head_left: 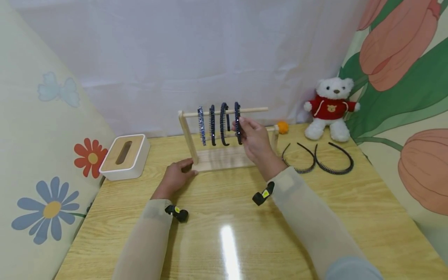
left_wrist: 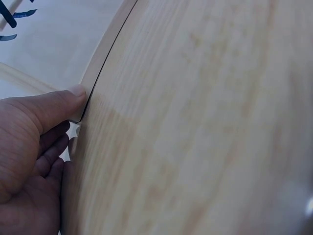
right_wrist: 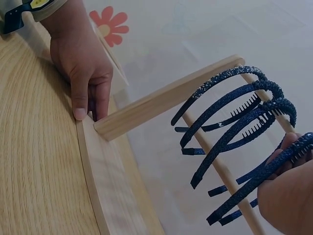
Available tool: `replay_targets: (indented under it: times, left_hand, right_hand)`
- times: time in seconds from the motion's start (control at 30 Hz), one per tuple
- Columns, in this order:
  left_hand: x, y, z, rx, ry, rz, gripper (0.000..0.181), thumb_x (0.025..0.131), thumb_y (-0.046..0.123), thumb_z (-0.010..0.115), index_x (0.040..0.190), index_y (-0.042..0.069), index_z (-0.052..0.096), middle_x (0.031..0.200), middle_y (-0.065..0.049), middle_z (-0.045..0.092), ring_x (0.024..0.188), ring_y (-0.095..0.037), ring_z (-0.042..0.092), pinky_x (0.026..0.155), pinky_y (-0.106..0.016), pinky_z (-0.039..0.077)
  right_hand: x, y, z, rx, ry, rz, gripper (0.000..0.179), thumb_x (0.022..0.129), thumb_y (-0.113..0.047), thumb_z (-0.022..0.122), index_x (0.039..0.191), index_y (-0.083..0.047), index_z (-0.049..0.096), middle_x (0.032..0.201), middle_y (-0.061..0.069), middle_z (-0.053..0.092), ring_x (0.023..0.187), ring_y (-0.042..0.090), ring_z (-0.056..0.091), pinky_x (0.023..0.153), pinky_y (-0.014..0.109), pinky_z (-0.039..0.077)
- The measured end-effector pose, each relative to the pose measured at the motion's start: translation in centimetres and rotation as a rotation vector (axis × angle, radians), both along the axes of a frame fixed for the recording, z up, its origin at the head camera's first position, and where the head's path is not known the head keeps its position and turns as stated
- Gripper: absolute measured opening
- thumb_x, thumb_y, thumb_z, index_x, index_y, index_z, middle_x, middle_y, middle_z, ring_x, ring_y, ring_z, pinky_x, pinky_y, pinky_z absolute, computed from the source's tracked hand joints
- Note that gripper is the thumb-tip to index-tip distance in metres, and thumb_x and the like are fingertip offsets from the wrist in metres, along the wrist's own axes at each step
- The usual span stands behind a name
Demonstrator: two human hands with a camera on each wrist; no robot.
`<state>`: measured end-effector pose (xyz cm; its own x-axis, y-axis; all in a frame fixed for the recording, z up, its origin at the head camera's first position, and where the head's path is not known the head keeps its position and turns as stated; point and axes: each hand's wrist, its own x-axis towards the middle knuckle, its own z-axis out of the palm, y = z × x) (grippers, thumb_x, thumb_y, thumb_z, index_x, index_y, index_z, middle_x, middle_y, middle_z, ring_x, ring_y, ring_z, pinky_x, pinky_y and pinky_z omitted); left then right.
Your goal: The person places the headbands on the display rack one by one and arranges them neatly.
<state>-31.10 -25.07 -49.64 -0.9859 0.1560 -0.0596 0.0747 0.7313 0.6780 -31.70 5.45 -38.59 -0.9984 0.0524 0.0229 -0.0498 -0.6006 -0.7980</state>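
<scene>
A wooden headband rack (head_left: 224,160) with an upper rod and a lower rod stands on the table. My left hand (head_left: 176,177) grips the left end of its base, thumb at the front corner and fingers by the post, as the right wrist view shows. At the upper rod, my right hand (head_left: 258,143) pinches a dark glittery headband (right_wrist: 257,180) that overlaps both rods. Farther left on the rod hang a silvery sequined headband (head_left: 202,126) and two dark ones, a thinner headband (head_left: 212,126) and a thicker headband (head_left: 223,126), all with inner teeth.
Two black toothed headbands, a left one (head_left: 305,170) and a right one (head_left: 351,165), lie on the table right of the rack. Behind them sits a white teddy bear (head_left: 329,107) beside an orange ball (head_left: 282,127). A tissue box (head_left: 140,161) stands at the left.
</scene>
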Motion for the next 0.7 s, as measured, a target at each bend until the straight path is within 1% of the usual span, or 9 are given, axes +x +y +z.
replay_targets:
  times: [0.17, 0.27, 0.57, 0.7]
  left_hand:
    - [-0.08, -0.05, -0.21, -0.001, 0.022, -0.005, 0.058, 0.106, 0.022, 0.076, 0.16, 0.011, 0.057, 0.164, -0.022, 0.053, 0.155, -0.046, 0.045, 0.128, -0.061, 0.04]
    - [-0.07, -0.05, -0.23, -0.002, 0.028, -0.004, 0.058, 0.106, 0.021, 0.076, 0.16, 0.01, 0.057, 0.164, -0.022, 0.053, 0.155, -0.046, 0.046, 0.128, -0.06, 0.04]
    - [-0.07, -0.12, -0.37, -0.012, 0.029, -0.002, 0.058, 0.106, 0.022, 0.076, 0.16, 0.011, 0.057, 0.164, -0.021, 0.053, 0.155, -0.046, 0.046, 0.128, -0.061, 0.039]
    - [-0.15, -0.1, -0.32, -0.003, 0.02, 0.0, 0.058, 0.106, 0.023, 0.076, 0.16, 0.014, 0.057, 0.163, -0.02, 0.055, 0.156, -0.045, 0.046, 0.128, -0.061, 0.039]
  right_hand:
    - [-0.03, 0.09, -0.13, 0.002, -0.002, 0.004, 0.02, 0.113, -0.011, 0.06, 0.1, -0.011, 0.074, 0.095, 0.004, 0.079, 0.086, 0.015, 0.076, 0.082, 0.025, 0.061]
    - [-0.1, 0.18, -0.27, -0.002, -0.003, 0.009, 0.018, 0.113, -0.011, 0.059, 0.102, -0.01, 0.074, 0.097, 0.005, 0.079, 0.087, 0.015, 0.076, 0.081, 0.024, 0.062]
    - [-0.13, 0.34, -0.36, 0.004, -0.003, 0.009, 0.017, 0.113, -0.011, 0.061, 0.102, -0.009, 0.074, 0.104, 0.011, 0.079, 0.089, 0.014, 0.076, 0.08, 0.024, 0.062]
    - [-0.08, 0.48, -0.36, -0.006, 0.005, 0.009, 0.018, 0.113, -0.011, 0.06, 0.102, -0.009, 0.074, 0.101, 0.008, 0.079, 0.088, 0.014, 0.076, 0.081, 0.025, 0.062]
